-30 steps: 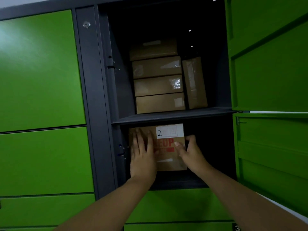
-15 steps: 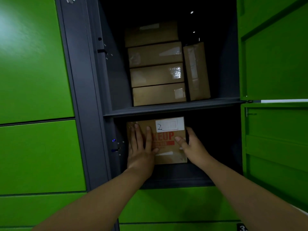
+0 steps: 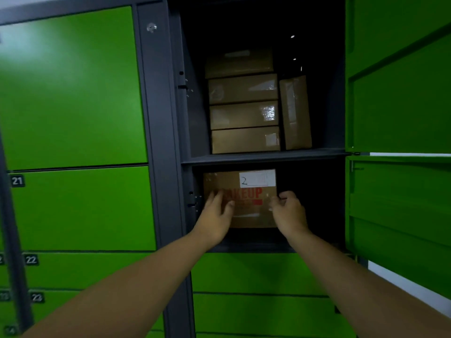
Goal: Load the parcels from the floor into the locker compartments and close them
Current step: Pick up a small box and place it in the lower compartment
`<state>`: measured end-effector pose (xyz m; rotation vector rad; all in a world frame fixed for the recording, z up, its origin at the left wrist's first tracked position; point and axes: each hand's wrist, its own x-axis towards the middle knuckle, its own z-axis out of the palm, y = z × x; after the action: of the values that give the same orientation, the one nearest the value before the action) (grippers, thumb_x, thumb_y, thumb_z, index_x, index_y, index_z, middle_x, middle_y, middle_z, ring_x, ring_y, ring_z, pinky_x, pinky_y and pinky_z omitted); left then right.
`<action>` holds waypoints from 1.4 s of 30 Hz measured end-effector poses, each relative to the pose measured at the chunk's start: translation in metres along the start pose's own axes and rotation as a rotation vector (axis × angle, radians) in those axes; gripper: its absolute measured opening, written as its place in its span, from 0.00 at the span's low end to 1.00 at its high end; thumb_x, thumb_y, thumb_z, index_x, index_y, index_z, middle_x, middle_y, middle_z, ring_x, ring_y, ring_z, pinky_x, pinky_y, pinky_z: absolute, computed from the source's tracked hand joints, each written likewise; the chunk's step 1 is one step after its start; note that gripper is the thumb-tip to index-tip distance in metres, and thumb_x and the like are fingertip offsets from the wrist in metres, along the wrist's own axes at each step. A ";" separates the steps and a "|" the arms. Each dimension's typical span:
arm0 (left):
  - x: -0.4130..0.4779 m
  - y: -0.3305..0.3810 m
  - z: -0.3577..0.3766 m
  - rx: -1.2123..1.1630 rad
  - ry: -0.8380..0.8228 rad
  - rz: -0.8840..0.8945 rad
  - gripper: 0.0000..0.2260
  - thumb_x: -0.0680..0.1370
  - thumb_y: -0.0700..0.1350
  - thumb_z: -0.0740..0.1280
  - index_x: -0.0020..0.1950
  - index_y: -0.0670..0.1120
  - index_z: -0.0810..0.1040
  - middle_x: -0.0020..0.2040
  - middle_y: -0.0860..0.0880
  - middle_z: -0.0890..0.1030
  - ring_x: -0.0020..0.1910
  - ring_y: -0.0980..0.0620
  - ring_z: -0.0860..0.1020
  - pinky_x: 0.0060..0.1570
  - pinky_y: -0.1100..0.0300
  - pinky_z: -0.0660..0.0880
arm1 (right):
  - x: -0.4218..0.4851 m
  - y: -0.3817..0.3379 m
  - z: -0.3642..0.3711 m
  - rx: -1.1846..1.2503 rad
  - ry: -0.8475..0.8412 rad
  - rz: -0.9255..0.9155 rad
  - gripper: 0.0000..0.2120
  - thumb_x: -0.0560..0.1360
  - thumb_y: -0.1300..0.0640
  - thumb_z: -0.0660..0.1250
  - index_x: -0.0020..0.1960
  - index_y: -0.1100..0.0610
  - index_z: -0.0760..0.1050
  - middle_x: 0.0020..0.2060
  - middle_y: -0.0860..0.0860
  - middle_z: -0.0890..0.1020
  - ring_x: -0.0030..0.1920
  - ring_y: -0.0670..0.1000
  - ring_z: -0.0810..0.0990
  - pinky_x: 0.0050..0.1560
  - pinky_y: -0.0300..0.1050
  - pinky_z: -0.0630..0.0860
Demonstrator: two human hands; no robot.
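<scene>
Fig.: Parcel seating, lower locker bay, head view. The parcel [image 3: 251, 217], a brown carton printed "MAKEUP" with a white label [image 3: 257, 178] marked "2", stands inside the lower compartment [image 3: 256, 247], just under the shelf [image 3: 263, 157] and against the bay's left side; dark free space lies to its right. Its long axis runs left–right across the opening, front face toward the camera. L. hand [image 3: 216, 211]: fingers straight and spread, flat on the left part of the front face, i.e. pressing, not grasping. R. hand [image 3: 289, 211]: fingers curled round the carton's right edge, thumb on the front face, apparently a pinch hold. Both hands touch the parcel, which lies straight ahead of them, approx. equally near each. Above, the upper compartment [image 3: 336, 152] holds a stack of four cartons [image 3: 244, 115] plus one upright carton [image 3: 295, 113] beside it. Both green doors hang open on the right: the upper door [image 3: 400, 69] and the lower door [image 3: 400, 215]. Judgement: the placing step is nearly done; what remains is release, withdrawal and door closure. The lower door is on the r. hand's side, so that hand is better placed to swing it shut.
</scene>
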<state>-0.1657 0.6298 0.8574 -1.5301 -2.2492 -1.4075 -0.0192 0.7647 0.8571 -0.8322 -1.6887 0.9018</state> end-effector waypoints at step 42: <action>-0.653 -0.316 -0.113 -0.313 0.586 -1.493 0.20 0.87 0.54 0.54 0.74 0.44 0.71 0.69 0.43 0.77 0.65 0.43 0.75 0.70 0.43 0.73 | -0.590 0.215 0.302 -0.286 -1.347 0.707 0.19 0.86 0.45 0.56 0.46 0.58 0.74 0.34 0.53 0.73 0.30 0.51 0.68 0.30 0.41 0.63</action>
<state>-0.1285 0.0690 0.3850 0.9157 -2.6607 -2.0070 -0.1356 0.3101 0.3418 -1.1394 -2.7554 2.0253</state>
